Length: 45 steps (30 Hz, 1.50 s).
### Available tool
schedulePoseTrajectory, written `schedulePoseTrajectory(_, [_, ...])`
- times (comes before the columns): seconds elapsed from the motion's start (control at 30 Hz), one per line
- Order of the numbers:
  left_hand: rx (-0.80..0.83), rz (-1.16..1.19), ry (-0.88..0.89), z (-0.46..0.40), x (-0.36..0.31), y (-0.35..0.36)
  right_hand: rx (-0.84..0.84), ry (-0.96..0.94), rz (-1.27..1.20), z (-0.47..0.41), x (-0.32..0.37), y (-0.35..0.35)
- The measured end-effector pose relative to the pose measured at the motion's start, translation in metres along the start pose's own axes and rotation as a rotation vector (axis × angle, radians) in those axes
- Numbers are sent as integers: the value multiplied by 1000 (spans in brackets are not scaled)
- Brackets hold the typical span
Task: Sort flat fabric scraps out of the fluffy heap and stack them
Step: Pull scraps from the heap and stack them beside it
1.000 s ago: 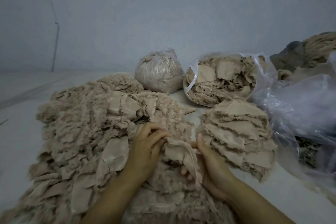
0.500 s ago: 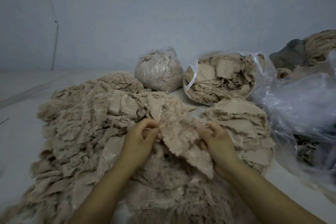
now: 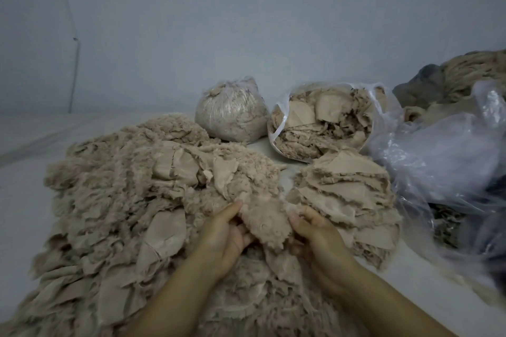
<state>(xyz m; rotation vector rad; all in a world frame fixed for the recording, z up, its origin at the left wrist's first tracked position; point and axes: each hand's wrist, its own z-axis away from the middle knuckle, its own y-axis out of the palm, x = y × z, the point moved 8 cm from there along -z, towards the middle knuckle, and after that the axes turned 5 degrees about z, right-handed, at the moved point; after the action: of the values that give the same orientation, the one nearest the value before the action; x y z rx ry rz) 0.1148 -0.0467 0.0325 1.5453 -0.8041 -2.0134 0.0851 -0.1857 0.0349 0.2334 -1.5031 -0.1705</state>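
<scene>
A wide beige fluffy heap (image 3: 115, 189) covers the left and middle of the white surface, with flat scraps mixed in. To its right stands a stack of flat scraps (image 3: 345, 194). Over the heap's near middle I hold one fluffy scrap (image 3: 262, 216) between both hands. My left hand (image 3: 221, 235) grips its left edge, thumb on top. My right hand (image 3: 317, 232) grips its right edge, just in front of the stack. The scrap's fluffy side faces up and its lower end hangs down between my wrists.
Behind the heap sits a tied clear bag of fluff (image 3: 232, 112). An open plastic bag of flat scraps (image 3: 323, 123) lies beside it. Crumpled clear plastic (image 3: 443, 161) and dark cloth fill the right side. A white wall (image 3: 246, 22) rises behind.
Both hands lifted a scrap out of the heap, turned its fluffy side up, then lowered it slightly toward me. The heap and stack have not shifted.
</scene>
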Motion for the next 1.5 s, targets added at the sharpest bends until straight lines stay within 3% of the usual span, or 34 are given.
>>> schedulePoseTrajectory(0.17, [69, -353, 151, 5, 1, 3, 106, 19, 71, -5, 0, 23])
schedulePoseTrajectory(0.23, [58, -256, 165, 3, -2, -1, 77, -74, 81, -5, 3, 25])
schedulePoseTrajectory(0.33, [96, -88, 148, 4, -10, -1, 187, -126, 176, 0, -3, 37])
schedulePoseTrajectory(0.4, [20, -136, 204, 3, -15, -9, 185, -118, 202, 2, -7, 37])
schedulePoseTrajectory(0.57, [-148, -159, 361, 6, -29, -20, -26, -186, 153, 3, 1, 11])
schedulePoseTrajectory(0.67, [-137, -326, 434, 8, -35, -17, 28, -106, 81, 1, -5, 12])
schedulePoseTrajectory(0.77, [-52, -531, 463, 13, -26, -4, 83, -34, 166, 1, -7, 19])
schedulePoseTrajectory(0.83, [-86, -565, 507, 15, -29, -4, 32, -51, 183, -1, -5, 18])
schedulePoseTrajectory(0.97, [-305, -448, 641, 15, -61, -30, -169, -241, 216, -1, 17, -3])
schedulePoseTrajectory(1.17, [-301, -633, 637, 13, -60, -30, -374, -423, 253, 7, 38, -21])
schedulePoseTrajectory(1.27, [-342, -573, 650, 14, -70, -37, -486, -516, 239, 11, 49, -31])
schedulePoseTrajectory(1.5, [-372, -611, 674, 10, -71, -39, -651, -487, 157, 11, 51, -54])
